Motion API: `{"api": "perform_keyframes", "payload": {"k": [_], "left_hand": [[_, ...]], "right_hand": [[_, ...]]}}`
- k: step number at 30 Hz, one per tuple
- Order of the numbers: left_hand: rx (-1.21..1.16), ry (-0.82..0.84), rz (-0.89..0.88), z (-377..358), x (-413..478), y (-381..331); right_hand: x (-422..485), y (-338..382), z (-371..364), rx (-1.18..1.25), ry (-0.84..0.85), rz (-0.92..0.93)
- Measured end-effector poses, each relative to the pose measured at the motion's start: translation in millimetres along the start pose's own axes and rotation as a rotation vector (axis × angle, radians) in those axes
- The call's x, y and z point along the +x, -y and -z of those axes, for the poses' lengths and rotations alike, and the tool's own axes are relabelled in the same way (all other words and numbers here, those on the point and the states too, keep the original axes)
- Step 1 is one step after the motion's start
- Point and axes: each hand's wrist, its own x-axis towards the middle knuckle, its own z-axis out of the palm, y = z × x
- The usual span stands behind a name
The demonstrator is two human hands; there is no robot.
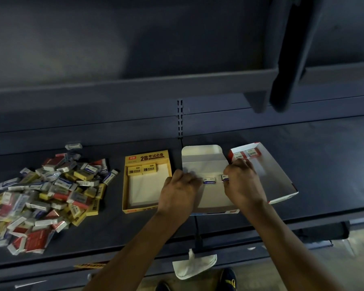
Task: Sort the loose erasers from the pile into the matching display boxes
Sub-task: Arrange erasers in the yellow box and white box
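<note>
On the dark grey metal shelf point(324, 164), a pile of loose erasers point(46, 196) in yellow, red, blue and white wrappers lies at the left, with 1 single wrapped eraser point(73, 145) apart from it on the far side. To the right of the pile, 3 open boxes stand in a row. The yellow cardboard display box point(145, 158) comes first and holds 2 yellow erasers point(142, 170) side by side in its far left corner. Just beside it is the white cardboard display box point(202, 162), its lid flap folded up at the far end. The red-and-white cardboard display box point(277, 177) is furthest right and angled, with 2 red-and-white erasers point(246, 154) at its far end. Both hands are over the white box. The left hand point(179, 192) has its fingers curled, with the fingertips at the left end of a blue-and-white eraser point(209, 180) marked ERASER that lies inside that box. Whether it grips that eraser or only touches it cannot be told. The right hand point(242, 183) pinches a small white eraser point(224, 177) with a dark end between thumb and fingertips, just right of the blue-and-white one. Near the person's shoes, below the shelf edge, a crumpled white cloth point(193, 265) lies on the floor.
</note>
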Motion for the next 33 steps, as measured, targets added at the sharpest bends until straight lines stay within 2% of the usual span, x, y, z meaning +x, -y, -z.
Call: {"api": "perform_keyframes", "payload": {"k": [8,19,26,33], "left_hand": [[-0.003,-0.019,-0.009,7.2,-3.0,-3.1],[-0.040,-0.117,-0.063,0.5,-2.0,2.5],[0.002,-0.058,-0.032,5.9,-1.6,0.1],[0.034,-0.077,-0.026,-9.0,-0.9,3.0]], "right_hand": [[-0.8,2.5,-10.6,-0.036,0.046,0.009],[-1.8,1.4,-22.8,-0.013,-0.048,0.046],[-2.4,6.5,-30.3,-0.103,-0.057,0.044],[-3.2,1.2,-34.0,-0.041,-0.010,0.041]]}}
